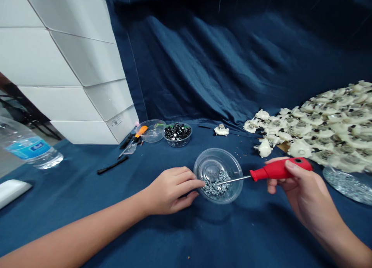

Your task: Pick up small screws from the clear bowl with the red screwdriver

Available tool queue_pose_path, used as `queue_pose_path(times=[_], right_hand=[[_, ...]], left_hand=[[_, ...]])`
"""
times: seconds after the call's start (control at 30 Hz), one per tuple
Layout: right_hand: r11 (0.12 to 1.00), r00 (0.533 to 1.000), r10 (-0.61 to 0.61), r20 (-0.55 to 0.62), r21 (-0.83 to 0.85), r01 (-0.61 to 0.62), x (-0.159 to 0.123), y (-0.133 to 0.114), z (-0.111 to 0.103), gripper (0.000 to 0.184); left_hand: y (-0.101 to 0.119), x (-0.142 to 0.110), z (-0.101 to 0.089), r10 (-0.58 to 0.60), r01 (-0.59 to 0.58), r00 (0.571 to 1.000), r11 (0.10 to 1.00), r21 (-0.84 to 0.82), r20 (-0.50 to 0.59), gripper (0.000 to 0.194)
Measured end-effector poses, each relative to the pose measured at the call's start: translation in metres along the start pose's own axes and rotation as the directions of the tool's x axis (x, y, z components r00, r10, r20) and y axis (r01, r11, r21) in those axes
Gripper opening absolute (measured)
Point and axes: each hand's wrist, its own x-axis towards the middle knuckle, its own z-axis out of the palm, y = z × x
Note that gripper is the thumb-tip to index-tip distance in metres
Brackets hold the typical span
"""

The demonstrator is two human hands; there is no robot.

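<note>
A clear plastic bowl (209,159) with a pile of small silver screws (213,188) in it is between my hands. My left hand (176,190) is at the bowl's left side, its index finger over the rim close to the screws and its thumb outside, pinching the rim. In my right hand (302,186) is a screwdriver with a red handle (273,170), its fingers wrapped round the grip. The screwdriver's metal shaft points left into the bowl, and its tip is among the screws.
Behind stands a tub of black screws (178,133) beside a clear lid (152,131). Many cream plastic parts (325,124) are heaped at right, near a bag of silver pieces (348,184). One cream part (221,130) lies apart. White boxes (66,105) and a water bottle (31,148) stand left.
</note>
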Motion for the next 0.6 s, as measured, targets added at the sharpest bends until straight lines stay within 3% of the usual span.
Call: queue_pose_path(times=[0.6], right_hand=[[0.999,0.999,-0.038,0.008,-0.009,0.039,0.0017,-0.0027,0.0009,0.033]], left_hand=[[-0.0013,-0.0013,-0.0008,-0.009,0.009,1.0,1.0,-0.007,0.007,0.029]])
